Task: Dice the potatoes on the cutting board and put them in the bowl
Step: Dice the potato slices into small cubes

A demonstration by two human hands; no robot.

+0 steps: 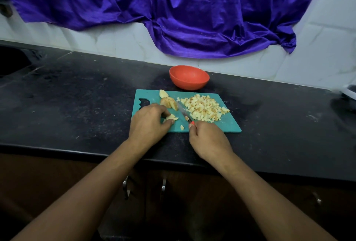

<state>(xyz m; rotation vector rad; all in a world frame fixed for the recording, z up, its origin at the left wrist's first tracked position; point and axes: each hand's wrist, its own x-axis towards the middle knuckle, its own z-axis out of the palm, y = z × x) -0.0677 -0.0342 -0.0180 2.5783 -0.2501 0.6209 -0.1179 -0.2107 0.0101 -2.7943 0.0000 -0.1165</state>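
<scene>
A teal cutting board (227,124) lies on the black counter. A heap of diced potato (204,108) covers its right half. Larger uncut potato chunks (168,102) sit at its upper left. My left hand (149,120) pins a small potato piece (172,117) near the board's front. My right hand (209,140) grips a knife (183,110) by its orange handle, with the blade angled up and to the left between the pinned piece and the heap. One loose cube (182,127) lies by the front edge. The empty orange bowl (189,77) stands just behind the board.
The black counter (77,106) reaches a white tiled wall, where a purple cloth (173,9) hangs. A dark sink recess (11,61) lies at the far left. Cabinet doors with metal handles (163,184) are below the counter's front edge.
</scene>
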